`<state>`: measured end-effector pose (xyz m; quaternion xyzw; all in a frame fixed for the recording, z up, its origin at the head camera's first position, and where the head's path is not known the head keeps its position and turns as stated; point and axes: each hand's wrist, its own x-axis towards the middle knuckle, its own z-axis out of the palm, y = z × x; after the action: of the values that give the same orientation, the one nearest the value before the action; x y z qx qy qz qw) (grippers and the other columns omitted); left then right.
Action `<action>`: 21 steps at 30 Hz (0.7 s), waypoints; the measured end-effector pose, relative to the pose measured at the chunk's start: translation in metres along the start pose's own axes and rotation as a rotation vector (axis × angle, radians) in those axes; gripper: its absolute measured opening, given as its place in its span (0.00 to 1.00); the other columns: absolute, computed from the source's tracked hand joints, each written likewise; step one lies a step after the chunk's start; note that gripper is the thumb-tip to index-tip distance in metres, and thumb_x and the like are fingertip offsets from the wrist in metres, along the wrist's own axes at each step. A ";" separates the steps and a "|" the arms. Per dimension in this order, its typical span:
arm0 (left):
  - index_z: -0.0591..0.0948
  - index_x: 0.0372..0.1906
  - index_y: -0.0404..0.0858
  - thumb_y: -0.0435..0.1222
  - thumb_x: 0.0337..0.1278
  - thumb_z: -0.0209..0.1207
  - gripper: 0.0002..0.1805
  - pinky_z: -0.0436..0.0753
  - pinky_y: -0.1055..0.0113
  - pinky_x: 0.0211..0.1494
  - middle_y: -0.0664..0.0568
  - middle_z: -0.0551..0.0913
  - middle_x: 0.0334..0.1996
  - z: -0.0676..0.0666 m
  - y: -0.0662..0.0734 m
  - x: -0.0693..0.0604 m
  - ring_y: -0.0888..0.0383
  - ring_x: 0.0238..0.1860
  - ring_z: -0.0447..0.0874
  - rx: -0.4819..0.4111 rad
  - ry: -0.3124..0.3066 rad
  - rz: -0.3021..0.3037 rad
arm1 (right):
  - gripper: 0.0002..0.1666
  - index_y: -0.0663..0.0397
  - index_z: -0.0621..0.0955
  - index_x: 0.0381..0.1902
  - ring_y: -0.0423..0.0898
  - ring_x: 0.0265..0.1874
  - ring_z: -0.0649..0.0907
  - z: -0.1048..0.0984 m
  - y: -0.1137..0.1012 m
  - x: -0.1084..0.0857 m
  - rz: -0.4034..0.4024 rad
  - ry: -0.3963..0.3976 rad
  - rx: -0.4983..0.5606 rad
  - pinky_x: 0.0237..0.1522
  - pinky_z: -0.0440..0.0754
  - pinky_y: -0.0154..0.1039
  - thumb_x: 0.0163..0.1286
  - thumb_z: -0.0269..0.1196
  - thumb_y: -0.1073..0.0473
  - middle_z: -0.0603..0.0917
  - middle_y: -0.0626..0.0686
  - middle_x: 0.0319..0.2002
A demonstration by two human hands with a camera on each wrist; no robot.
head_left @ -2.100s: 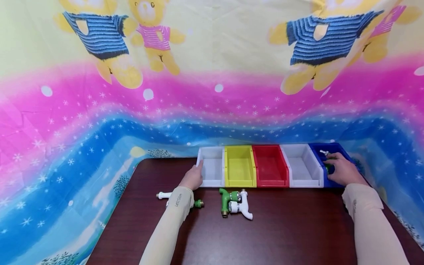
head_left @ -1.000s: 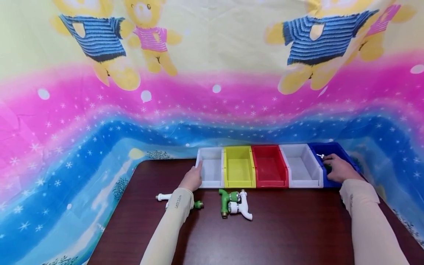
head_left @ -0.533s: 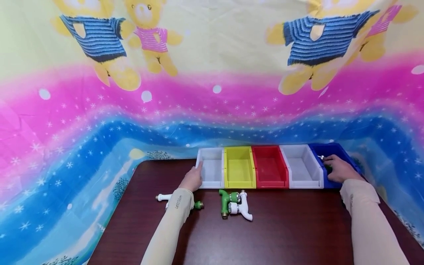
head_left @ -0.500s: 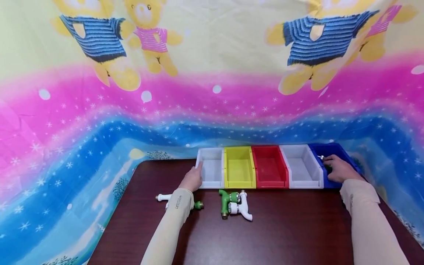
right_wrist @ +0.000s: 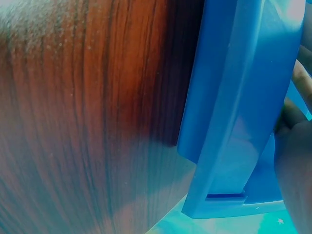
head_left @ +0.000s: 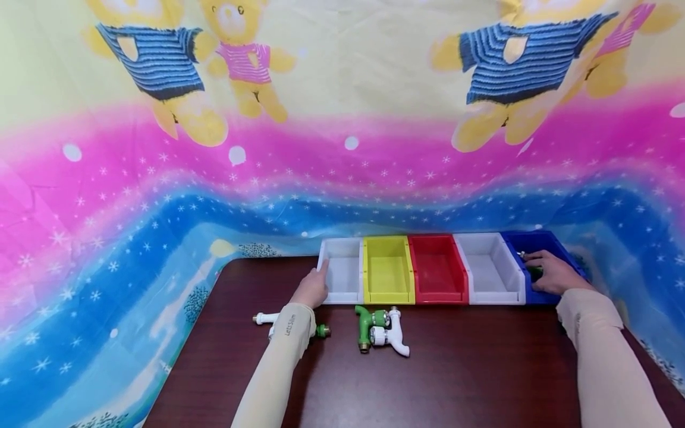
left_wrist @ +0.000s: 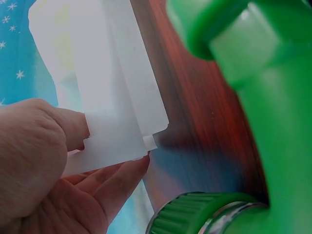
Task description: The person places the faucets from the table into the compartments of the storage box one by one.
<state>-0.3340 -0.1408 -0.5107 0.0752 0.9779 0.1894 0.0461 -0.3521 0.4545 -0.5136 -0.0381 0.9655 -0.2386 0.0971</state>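
My left hand [head_left: 312, 288] grips the front left corner of the left white bin [head_left: 342, 297]; in the left wrist view, its thumb and fingers [left_wrist: 131, 168] lie on either side of the white wall [left_wrist: 114, 87]. My right hand [head_left: 559, 274] reaches into the blue bin [head_left: 546, 241] at the right end, fingers bent around a green tap [head_left: 535, 272]. Most of this tap is hidden by the hand; a small silvery end shows beyond the fingertips. In the right wrist view, the blue bin wall [right_wrist: 234, 107] covers much of the hand [right_wrist: 295, 146].
Between the end bins stand a yellow bin [head_left: 387, 297], a red bin [head_left: 440, 297] and another white bin [head_left: 495, 297]. A green tap [head_left: 364, 333] and a white tap [head_left: 397, 336] lie before them. Another white tap [head_left: 264, 318] and green tap [head_left: 323, 330] lie partly under my left forearm.
Inside the blue bin, my right hand first moves slightly left, then back to the right; the silvery tap end has turned and is now mostly covered. My left hand keeps its place.
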 end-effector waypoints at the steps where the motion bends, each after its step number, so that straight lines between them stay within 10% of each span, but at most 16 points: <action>1: 0.54 0.84 0.39 0.27 0.73 0.52 0.38 0.78 0.46 0.69 0.28 0.69 0.72 0.000 0.000 -0.001 0.36 0.69 0.75 -0.004 -0.001 -0.002 | 0.42 0.80 0.71 0.66 0.81 0.64 0.63 0.000 0.000 0.000 0.002 -0.001 0.005 0.59 0.72 0.76 0.57 0.73 0.67 0.58 0.77 0.71; 12: 0.54 0.84 0.39 0.28 0.74 0.52 0.38 0.77 0.45 0.70 0.28 0.66 0.74 0.005 -0.002 -0.002 0.35 0.71 0.72 -0.025 -0.009 -0.008 | 0.46 0.82 0.67 0.69 0.81 0.62 0.65 0.000 -0.003 -0.004 -0.020 -0.032 -0.040 0.50 0.79 0.69 0.55 0.69 0.67 0.58 0.79 0.69; 21: 0.53 0.84 0.40 0.28 0.74 0.52 0.39 0.77 0.45 0.70 0.28 0.66 0.74 0.002 0.000 -0.002 0.35 0.69 0.74 -0.025 -0.010 -0.014 | 0.47 0.81 0.62 0.72 0.88 0.69 0.47 -0.003 0.002 -0.007 -0.047 -0.093 0.011 0.62 0.57 0.84 0.58 0.66 0.65 0.53 0.82 0.69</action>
<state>-0.3314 -0.1404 -0.5120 0.0685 0.9757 0.2010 0.0533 -0.3460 0.4585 -0.5113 -0.0712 0.9575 -0.2438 0.1366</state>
